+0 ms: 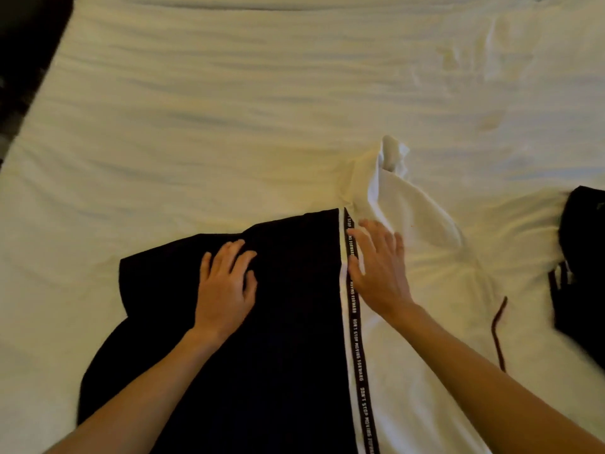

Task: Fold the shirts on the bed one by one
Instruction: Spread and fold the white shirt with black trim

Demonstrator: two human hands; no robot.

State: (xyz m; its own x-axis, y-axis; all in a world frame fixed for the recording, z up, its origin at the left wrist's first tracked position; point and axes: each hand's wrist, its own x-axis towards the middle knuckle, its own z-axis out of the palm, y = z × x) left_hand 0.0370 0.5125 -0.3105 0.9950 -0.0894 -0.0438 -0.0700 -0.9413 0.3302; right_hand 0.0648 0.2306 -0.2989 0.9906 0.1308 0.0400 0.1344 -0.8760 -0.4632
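Fingers spread flat, left hand [226, 286] on the black half, right hand [376, 267] on the white half of the black-and-white cotton shirt [294, 339] spread on the cream-sheeted bed [229, 109]; smooth outward before folding.

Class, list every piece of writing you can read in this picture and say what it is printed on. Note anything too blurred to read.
"DON'T STOP MOVING FORWARD": repeated in white capitals along the dark tape strip that runs down the two-tone shirt between its black and white halves.
Near the right hand the repeat is partly covered; only "STOP" and "FORWARD" show.
Dark garment at the right edge: no readable text.
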